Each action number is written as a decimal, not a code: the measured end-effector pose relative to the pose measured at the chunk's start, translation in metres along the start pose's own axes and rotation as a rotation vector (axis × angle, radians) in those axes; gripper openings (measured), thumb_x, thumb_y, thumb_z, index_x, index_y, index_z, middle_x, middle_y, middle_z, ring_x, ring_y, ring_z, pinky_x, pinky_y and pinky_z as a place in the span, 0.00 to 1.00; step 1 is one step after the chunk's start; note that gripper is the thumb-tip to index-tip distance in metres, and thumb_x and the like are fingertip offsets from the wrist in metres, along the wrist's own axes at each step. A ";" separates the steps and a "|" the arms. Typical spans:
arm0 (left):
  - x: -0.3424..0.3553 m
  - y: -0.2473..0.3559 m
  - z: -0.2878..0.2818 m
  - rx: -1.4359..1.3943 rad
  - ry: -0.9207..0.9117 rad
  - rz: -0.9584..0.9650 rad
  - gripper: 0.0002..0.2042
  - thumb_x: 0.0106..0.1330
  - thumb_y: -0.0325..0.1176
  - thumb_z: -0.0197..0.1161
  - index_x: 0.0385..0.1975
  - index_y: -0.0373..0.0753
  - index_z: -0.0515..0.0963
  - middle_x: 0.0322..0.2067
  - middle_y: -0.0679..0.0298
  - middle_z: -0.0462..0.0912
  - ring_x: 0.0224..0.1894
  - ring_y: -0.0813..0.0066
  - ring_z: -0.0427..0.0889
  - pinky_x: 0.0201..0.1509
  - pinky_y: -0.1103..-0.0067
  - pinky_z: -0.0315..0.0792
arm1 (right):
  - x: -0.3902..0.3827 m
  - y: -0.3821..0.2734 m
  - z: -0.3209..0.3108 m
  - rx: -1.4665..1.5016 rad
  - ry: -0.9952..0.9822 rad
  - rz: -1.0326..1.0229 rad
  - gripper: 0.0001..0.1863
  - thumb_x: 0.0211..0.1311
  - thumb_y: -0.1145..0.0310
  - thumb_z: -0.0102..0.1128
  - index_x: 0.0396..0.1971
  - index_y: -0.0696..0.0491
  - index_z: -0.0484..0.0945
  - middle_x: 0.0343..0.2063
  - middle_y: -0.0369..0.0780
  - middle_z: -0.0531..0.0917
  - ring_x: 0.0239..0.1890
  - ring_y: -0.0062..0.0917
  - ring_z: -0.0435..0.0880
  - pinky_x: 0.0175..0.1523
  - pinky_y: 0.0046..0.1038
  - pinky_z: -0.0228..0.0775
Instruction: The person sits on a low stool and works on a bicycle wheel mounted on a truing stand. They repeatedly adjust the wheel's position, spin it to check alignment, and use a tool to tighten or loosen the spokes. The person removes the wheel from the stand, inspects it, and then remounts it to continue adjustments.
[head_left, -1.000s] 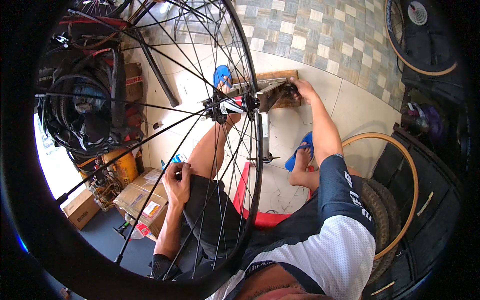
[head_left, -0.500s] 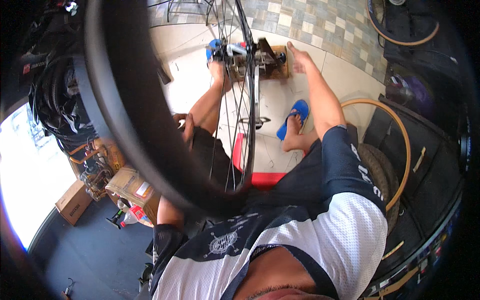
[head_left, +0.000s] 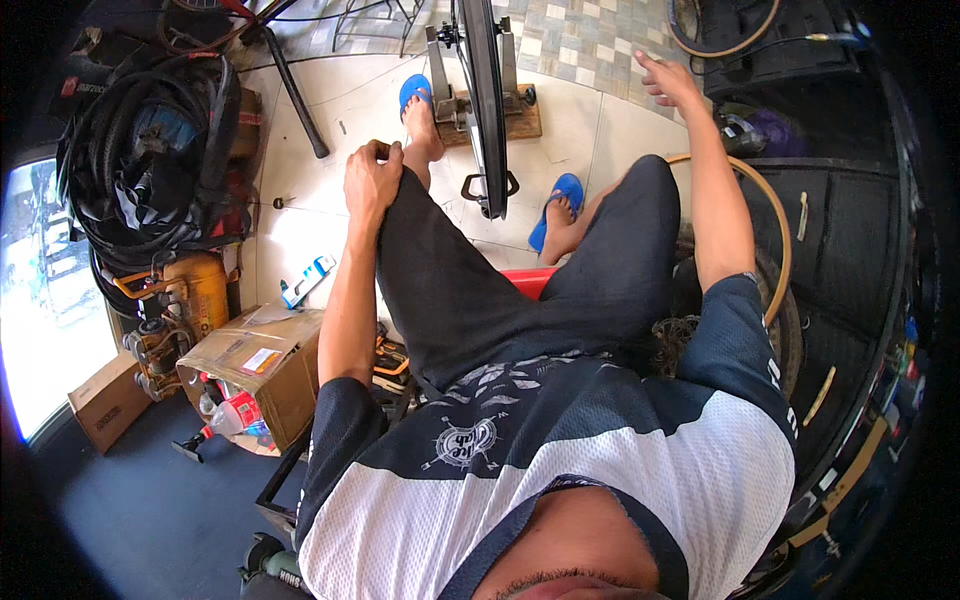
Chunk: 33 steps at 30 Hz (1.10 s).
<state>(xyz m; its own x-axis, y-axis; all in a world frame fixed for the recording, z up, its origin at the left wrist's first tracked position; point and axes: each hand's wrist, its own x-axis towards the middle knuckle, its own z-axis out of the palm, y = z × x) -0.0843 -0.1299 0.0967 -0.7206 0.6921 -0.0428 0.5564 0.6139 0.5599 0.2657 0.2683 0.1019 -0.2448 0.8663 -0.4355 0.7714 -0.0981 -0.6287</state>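
In front of me a black bicycle wheel stands upright, seen nearly edge-on, between the metal uprights of a truing stand. The stand is fixed to a wooden base on the floor. My left hand lies on my left knee, fingers loosely bent, holding nothing that I can see. Out to the right of the stand, my right hand is held in the air with its fingers apart and nothing in it. Neither hand touches the wheel.
A cardboard box with bottles sits left of me, near a yellow machine and a heap of black tyres. Tan-rimmed hoops lean at the right. A red seat shows between my legs. Blue sandals are on my feet.
The wheel, which loomed large and close across the left, now appears farther off and upright ahead. My view has shifted back. The left hand shows fully on the knee; the right remains raised.
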 end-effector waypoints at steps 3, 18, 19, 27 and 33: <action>-0.006 -0.003 -0.002 -0.028 -0.003 0.005 0.21 0.63 0.47 0.63 0.35 0.31 0.86 0.36 0.45 0.87 0.42 0.45 0.85 0.51 0.61 0.76 | -0.041 0.003 -0.031 -0.041 0.033 -0.038 0.42 0.59 0.31 0.61 0.56 0.55 0.81 0.42 0.42 0.86 0.35 0.24 0.82 0.36 0.28 0.77; 0.010 -0.015 0.019 0.280 -0.078 0.221 0.21 0.65 0.50 0.64 0.39 0.35 0.85 0.41 0.48 0.87 0.47 0.49 0.84 0.51 0.59 0.75 | -0.311 0.049 -0.233 -0.309 0.904 -0.226 0.30 0.61 0.44 0.65 0.53 0.52 0.82 0.40 0.46 0.89 0.45 0.41 0.88 0.51 0.39 0.78; 0.019 -0.006 0.019 0.269 -0.124 0.243 0.21 0.65 0.50 0.64 0.39 0.35 0.85 0.40 0.48 0.87 0.45 0.49 0.85 0.50 0.58 0.75 | -0.336 0.057 -0.254 -0.300 1.023 -0.183 0.28 0.61 0.45 0.65 0.53 0.50 0.82 0.41 0.46 0.88 0.45 0.41 0.87 0.50 0.40 0.78; 0.046 0.019 0.077 0.152 -0.282 0.388 0.24 0.68 0.52 0.63 0.40 0.32 0.86 0.38 0.43 0.87 0.45 0.45 0.85 0.49 0.58 0.75 | -0.490 0.180 -0.394 -0.487 1.329 0.368 0.19 0.64 0.53 0.62 0.51 0.44 0.85 0.45 0.44 0.88 0.48 0.44 0.86 0.52 0.46 0.77; 0.056 -0.006 0.108 0.086 -0.381 0.504 0.22 0.69 0.51 0.61 0.39 0.34 0.84 0.36 0.49 0.86 0.41 0.48 0.84 0.47 0.61 0.75 | -0.475 0.234 -0.434 -0.630 1.130 0.529 0.17 0.62 0.56 0.67 0.48 0.47 0.86 0.45 0.44 0.88 0.48 0.42 0.86 0.52 0.45 0.77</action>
<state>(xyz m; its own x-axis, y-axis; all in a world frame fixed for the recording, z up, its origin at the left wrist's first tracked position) -0.0833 -0.0535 0.0019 -0.1728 0.9807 -0.0917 0.8312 0.1952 0.5206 0.8174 0.0462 0.4408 0.5221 0.7475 0.4108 0.8276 -0.5605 -0.0320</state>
